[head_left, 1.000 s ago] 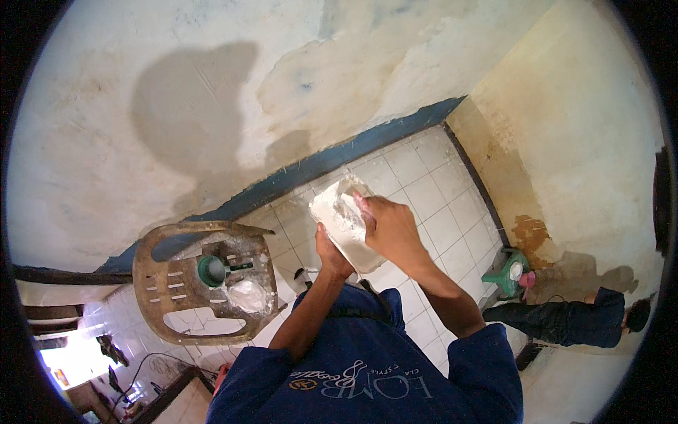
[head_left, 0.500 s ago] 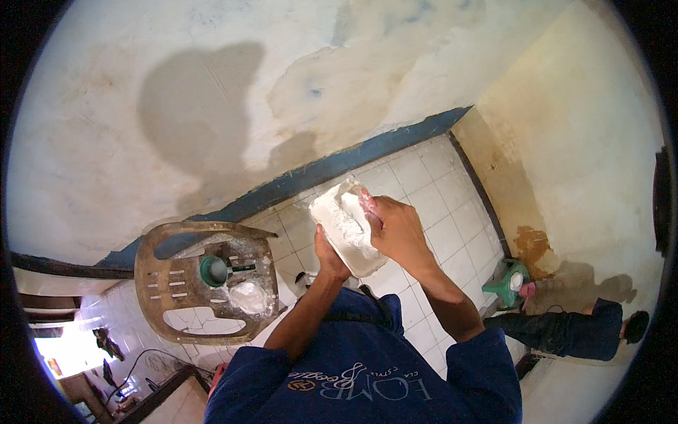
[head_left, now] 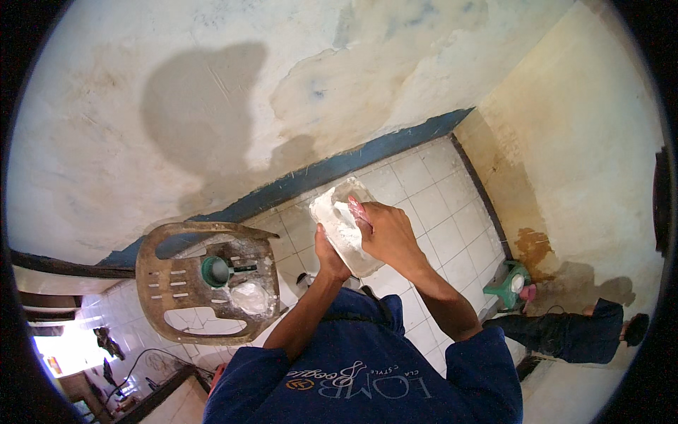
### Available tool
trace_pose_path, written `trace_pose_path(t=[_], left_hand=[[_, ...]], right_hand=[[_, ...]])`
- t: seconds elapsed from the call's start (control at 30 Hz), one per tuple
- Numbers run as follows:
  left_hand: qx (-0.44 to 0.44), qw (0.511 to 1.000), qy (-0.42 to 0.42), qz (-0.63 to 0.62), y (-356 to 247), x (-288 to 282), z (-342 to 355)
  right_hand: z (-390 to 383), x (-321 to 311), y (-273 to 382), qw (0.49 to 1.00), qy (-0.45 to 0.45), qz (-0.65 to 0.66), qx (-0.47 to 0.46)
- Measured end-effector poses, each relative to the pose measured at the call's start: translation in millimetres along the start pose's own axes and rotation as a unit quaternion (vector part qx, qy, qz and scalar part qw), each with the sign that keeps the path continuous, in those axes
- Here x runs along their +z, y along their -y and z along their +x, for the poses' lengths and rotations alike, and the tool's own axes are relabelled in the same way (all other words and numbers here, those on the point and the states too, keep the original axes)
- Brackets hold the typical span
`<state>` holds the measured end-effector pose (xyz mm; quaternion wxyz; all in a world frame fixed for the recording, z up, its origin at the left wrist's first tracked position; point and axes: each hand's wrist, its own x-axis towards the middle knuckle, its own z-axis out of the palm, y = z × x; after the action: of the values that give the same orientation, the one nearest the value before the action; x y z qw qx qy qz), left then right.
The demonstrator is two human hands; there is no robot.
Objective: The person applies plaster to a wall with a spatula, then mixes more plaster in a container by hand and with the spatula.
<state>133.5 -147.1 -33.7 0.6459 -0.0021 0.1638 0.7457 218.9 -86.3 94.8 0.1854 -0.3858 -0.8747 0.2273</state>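
A pale rectangular container smeared with white powdery paste sits over the tiled floor, gripped along its left side by my left hand. My right hand is closed on a red-handled tool that dips into the paste; its working end is largely hidden. Left of me stands a grimy plastic chair, with a green cup and a white lump in a bag or on a sheet on its seat.
A patchy white wall with a blue lower band runs ahead, meeting a stained yellowish wall at right. A green stool holds small items near a dark-clothed person at lower right. A cable lies at lower left.
My right hand and the red-handled tool have shifted within the container, most recently leftward and slightly down. The container and my left hand stay nearly in place.
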Motion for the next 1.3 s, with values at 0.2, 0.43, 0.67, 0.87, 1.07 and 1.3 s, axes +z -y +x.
trace_pose_path(t=[0.2, 0.43, 0.67, 0.87, 1.07, 1.3], left_hand=[[-0.005, 1.000, -0.001, -0.015, -6, 6, -2], [0.005, 0.999, -0.030, -0.033, -6, 8, -4], [0.018, 0.999, -0.032, -0.024, -5, 7, -10], [0.010, 0.999, -0.049, -0.007, -7, 8, -13], [0.026, 0.999, -0.018, 0.013, -7, 4, -15], [0.018, 0.999, -0.013, 0.030, -8, 5, -18]], right_hand=[[0, -7, -2, 0.994, -0.032, 0.101, 0.004], [3, -8, -6, 0.996, -0.040, 0.078, 0.017], [1, -5, -12, 0.999, -0.014, 0.033, 0.025], [2, -2, -12, 0.999, -0.014, 0.038, 0.012], [2, -1, -10, 1.000, 0.019, 0.005, 0.018], [-1, -1, -3, 1.000, 0.005, 0.029, -0.011]])
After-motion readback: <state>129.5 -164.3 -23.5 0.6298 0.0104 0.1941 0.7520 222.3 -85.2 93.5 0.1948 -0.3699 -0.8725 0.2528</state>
